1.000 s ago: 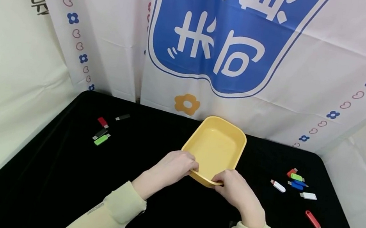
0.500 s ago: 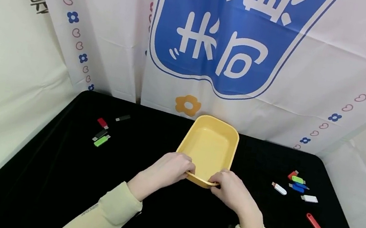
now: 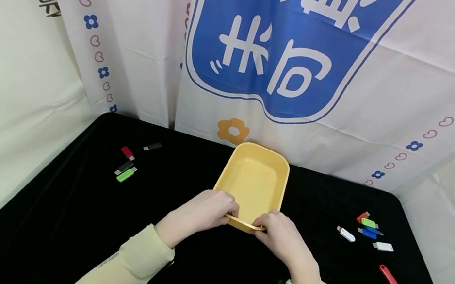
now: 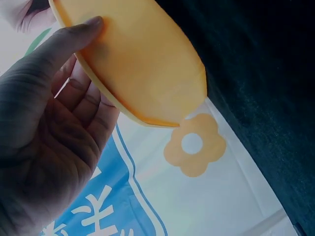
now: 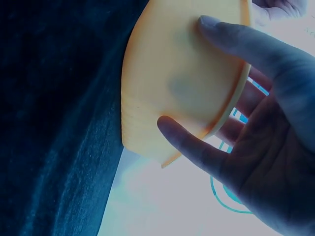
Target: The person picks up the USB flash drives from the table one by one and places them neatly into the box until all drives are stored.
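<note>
A yellow rectangular tray with rounded corners sits near the far edge of the black table, its inside bare. My left hand grips the near left part of its rim, thumb outside and fingers over the edge. At the near right corner my right hand pinches the same rim. In the left wrist view the left thumb presses the tray's outer wall. In the right wrist view the right thumb and one finger lie on the outer wall, while other fingers reach inside.
On the left of the black cloth lie several USB sticks, among them a green one and a red one. More USB sticks lie at right, including a white one and a long red one. A printed curtain hangs behind.
Both hands have shifted the tray leftward along the far part of the table, and it stands straighter. The USB sticks have stayed where they were.
</note>
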The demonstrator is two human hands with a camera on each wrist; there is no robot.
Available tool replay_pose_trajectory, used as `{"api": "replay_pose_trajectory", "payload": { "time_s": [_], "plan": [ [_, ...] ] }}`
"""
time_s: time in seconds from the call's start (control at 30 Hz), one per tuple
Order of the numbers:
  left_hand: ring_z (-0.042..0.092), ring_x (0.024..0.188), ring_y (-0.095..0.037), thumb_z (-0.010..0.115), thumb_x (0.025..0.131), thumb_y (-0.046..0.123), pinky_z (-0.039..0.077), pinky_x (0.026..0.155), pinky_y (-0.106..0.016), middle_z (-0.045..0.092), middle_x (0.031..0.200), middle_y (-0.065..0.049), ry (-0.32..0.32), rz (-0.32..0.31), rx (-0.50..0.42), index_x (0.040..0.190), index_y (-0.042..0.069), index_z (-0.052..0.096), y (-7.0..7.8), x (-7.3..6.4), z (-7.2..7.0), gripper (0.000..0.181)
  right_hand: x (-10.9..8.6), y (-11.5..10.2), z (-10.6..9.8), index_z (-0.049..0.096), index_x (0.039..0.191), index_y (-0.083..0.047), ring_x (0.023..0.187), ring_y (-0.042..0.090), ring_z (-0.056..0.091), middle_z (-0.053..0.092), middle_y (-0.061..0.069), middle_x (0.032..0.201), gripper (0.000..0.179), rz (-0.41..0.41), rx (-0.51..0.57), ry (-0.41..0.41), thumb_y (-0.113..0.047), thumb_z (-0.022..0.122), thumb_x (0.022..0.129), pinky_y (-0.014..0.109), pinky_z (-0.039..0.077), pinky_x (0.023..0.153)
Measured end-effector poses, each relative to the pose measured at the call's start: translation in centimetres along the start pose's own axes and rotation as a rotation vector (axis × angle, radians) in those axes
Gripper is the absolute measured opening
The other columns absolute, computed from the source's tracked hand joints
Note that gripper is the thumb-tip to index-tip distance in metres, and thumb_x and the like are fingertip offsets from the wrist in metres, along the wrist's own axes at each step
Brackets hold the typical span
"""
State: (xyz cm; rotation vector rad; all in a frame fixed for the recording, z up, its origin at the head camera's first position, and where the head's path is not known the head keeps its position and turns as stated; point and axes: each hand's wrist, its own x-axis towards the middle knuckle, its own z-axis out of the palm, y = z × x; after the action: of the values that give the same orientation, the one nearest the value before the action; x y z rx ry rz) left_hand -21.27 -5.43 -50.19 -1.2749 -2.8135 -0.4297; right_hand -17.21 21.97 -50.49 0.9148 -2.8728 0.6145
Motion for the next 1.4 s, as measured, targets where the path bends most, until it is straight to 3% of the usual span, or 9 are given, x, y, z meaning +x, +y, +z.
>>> {"api": "replay_pose_trajectory", "payload": {
  "time_s": [0.2, 0.37, 0.67, 0.83, 1.13, 1.4],
  "plan": [
    [0.068, 0.086, -0.001, 0.099, 0.095, 0.017, 0.064, 0.08, -0.029, 0.078, 0.095, 0.018, -0.011, -0.011, -0.02, 0.093, 0.034, 0.087, -0.2, -0.1, 0.0, 0.021, 0.1, 1.0, 1.3, 0.086, 0.087, -0.04, 0.083, 0.0, 0.065, 0.073, -0.025, 0.085, 0.024, 0.056, -0.075, -0.024, -0.02, 0.097, 0.096, 0.032, 0.059, 0.077],
    [0.068, 0.085, -0.001, 0.098, 0.094, 0.015, 0.064, 0.08, -0.028, 0.077, 0.094, 0.018, -0.014, -0.001, -0.022, 0.094, 0.034, 0.087, -0.3, -0.1, -0.1, 0.022, 0.2, 1.4, 1.6, 0.086, 0.089, -0.042, 0.086, 0.0, 0.065, 0.073, -0.026, 0.087, 0.023, 0.033, -0.135, -0.027, -0.023, 0.099, 0.096, 0.029, 0.059, 0.078],
    [0.068, 0.084, -0.001, 0.097, 0.095, 0.015, 0.063, 0.078, -0.028, 0.079, 0.094, 0.018, -0.032, -0.008, -0.039, 0.093, 0.034, 0.088, -0.2, 0.0, -0.2, 0.022, 0.6, 1.9, 2.0, 0.083, 0.081, -0.041, 0.079, 0.0, 0.064, 0.072, -0.027, 0.079, 0.031, -0.028, -0.153, 0.01, -0.018, 0.1, 0.094, 0.03, 0.06, 0.083],
    [0.067, 0.084, -0.001, 0.097, 0.096, 0.016, 0.063, 0.077, -0.028, 0.078, 0.094, 0.018, -0.047, -0.022, -0.04, 0.093, 0.033, 0.088, -0.1, -0.1, -0.3, 0.019, 0.8, 1.6, 2.0, 0.077, 0.075, -0.039, 0.072, -0.001, 0.06, 0.066, -0.027, 0.072, 0.036, -0.061, -0.159, 0.026, -0.012, 0.094, 0.092, 0.029, 0.057, 0.077],
    [0.069, 0.085, -0.002, 0.097, 0.094, 0.015, 0.063, 0.078, -0.028, 0.078, 0.093, 0.017, -0.023, -0.001, -0.033, 0.093, 0.033, 0.088, -0.1, -0.4, 0.1, 0.02, 0.9, 1.2, 2.2, 0.082, 0.08, -0.039, 0.075, -0.003, 0.064, 0.071, -0.026, 0.077, 0.032, -0.025, -0.13, 0.014, -0.014, 0.097, 0.094, 0.025, 0.058, 0.074],
    [0.068, 0.084, -0.001, 0.098, 0.095, 0.017, 0.062, 0.076, -0.028, 0.075, 0.094, 0.018, -0.002, -0.001, -0.03, 0.093, 0.034, 0.087, -0.4, -0.3, 0.6, 0.021, 0.9, 1.4, 2.5, 0.075, 0.074, -0.041, 0.07, -0.005, 0.059, 0.066, -0.028, 0.072, 0.04, -0.046, -0.17, 0.044, -0.014, 0.098, 0.093, 0.027, 0.058, 0.077]
  ]
}}
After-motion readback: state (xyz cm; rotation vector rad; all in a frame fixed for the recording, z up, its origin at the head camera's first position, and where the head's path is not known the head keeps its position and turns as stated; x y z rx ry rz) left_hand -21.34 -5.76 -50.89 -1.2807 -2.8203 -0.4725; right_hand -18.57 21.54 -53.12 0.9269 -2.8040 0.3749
